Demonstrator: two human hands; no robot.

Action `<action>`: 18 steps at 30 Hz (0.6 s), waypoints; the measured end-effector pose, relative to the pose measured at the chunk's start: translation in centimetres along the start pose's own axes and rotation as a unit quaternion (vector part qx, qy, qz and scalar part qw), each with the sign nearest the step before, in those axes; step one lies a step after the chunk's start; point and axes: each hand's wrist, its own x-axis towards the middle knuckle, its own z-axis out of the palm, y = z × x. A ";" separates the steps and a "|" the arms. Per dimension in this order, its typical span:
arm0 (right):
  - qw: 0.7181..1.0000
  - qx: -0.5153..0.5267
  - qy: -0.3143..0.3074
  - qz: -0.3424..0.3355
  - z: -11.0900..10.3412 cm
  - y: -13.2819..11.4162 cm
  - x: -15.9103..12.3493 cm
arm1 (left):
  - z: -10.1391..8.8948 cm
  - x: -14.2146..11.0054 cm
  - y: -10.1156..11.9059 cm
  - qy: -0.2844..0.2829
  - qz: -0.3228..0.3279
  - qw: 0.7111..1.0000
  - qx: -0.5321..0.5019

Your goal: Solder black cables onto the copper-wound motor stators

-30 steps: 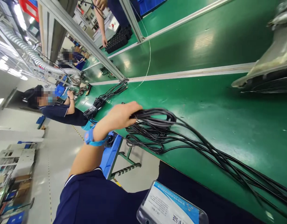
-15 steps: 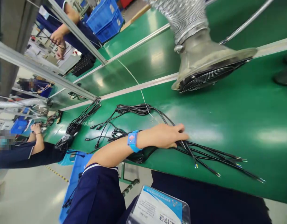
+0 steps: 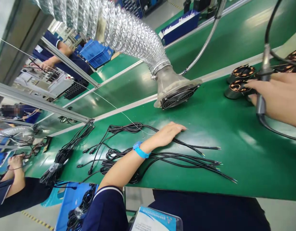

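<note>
My left hand (image 3: 170,133) is closed over a thin silvery solder wire (image 3: 124,114), whose short end pokes out past the fingertips. Beneath that hand run black cables (image 3: 196,148) with stripped, coloured wire ends, lying on the green table. At the right edge, my right hand (image 3: 280,96) has its fingers around a soldering iron (image 3: 260,104) with a dark handle and trailing cord. Its upper end meets a metal sleeve. Close behind the fingers stand round motor stators (image 3: 237,88) with copper windings; whether they touch the hand is unclear.
A fume hood (image 3: 178,94) on a silver duct (image 3: 135,38) hangs over the table. Bundled black cables (image 3: 58,163) lie at the left. Below the edge is a blue crate (image 3: 66,205). Co-workers sit at the left and across the frame rails (image 3: 66,61).
My right hand has come into view at the soldering iron. My left hand has shifted off the front cables towards the back ones. The view has turned, showing the stators at the right.
</note>
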 end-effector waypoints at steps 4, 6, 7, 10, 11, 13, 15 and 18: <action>0.994 -0.056 0.036 -0.084 -1.2 -1.7 2.1 | -0.4 -0.3 -0.8 0.008 -0.083 0.994 -0.075; 0.993 -0.027 0.055 -0.100 -1.3 -2.5 2.2 | -0.5 -0.7 -1.0 -0.011 -0.103 0.990 -0.095; 0.991 0.000 0.063 -0.114 -1.2 -3.0 2.0 | -0.6 -0.8 -1.0 -0.016 -0.107 0.989 -0.105; 0.981 0.082 0.079 -0.159 -1.1 -5.7 0.7 | -0.6 -0.8 -1.0 0.005 -0.092 0.989 -0.114; 0.977 0.099 0.087 -0.170 -1.2 -7.0 0.2 | -0.6 -0.6 -0.9 0.022 -0.079 0.990 -0.115; 0.968 0.137 0.102 -0.186 -1.6 -9.8 -1.1 | -0.4 -0.3 -0.6 0.055 -0.059 0.989 -0.121; 0.958 0.175 0.113 -0.197 -2.3 -12.5 -2.3 | -0.2 -0.2 0.1 0.072 -0.054 0.989 -0.120; 0.951 0.215 0.107 -0.194 -3.4 -15.2 -3.5 | 0.1 -0.5 1.4 0.054 -0.079 0.994 -0.061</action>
